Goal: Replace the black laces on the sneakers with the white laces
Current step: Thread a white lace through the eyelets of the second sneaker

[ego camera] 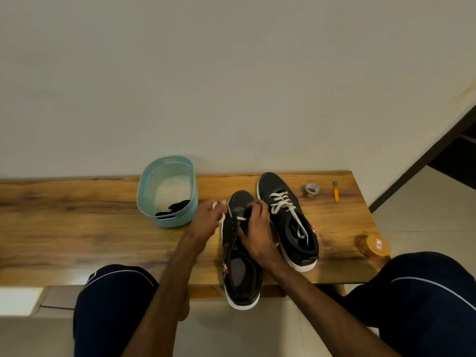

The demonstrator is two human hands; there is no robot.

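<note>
**Tech A:** Status, L side?

**Tech B:** left hand (206,217): fingers curled round a loose flat white lace (222,217). Pos.: just left of the toe of the near sneaker (240,274), a black low-top w/ white rubber sole.

**Tech A:** R side?

**Tech B:** right hand (256,228): fingers curled over the upper of the near sneaker at the eyelet rows, gripping it.

**Tech A:** Near sneaker, orientation and lacing?

**Tech B:** Toe toward the wall, heel overhanging the near edge of the brown wood-grain desk (77,228). One white bar crosses the eyelets just ahead of the right hand. Eyelets under that hand: hidden, cannot tell.

**Tech A:** Other shoe?

**Tech B:** far sneaker (275,185): matching black low-top, flat on the desk, just right of the near one. A second white lace (282,200) runs criss-cross through it, loose ends lying toward the opening.

**Tech A:** Old laces?

**Tech B:** black laces (175,207): bundled at the near end of a pale blue perforated plastic basket (146,191), on the desk left of the left hand.

**Tech A:** Misc.?

**Tech B:** Far right of desk: clear tape roll (311,189) and yellow pen w/ green cap (336,191). Near right edge: jar w/ orange lid (374,246).
</note>
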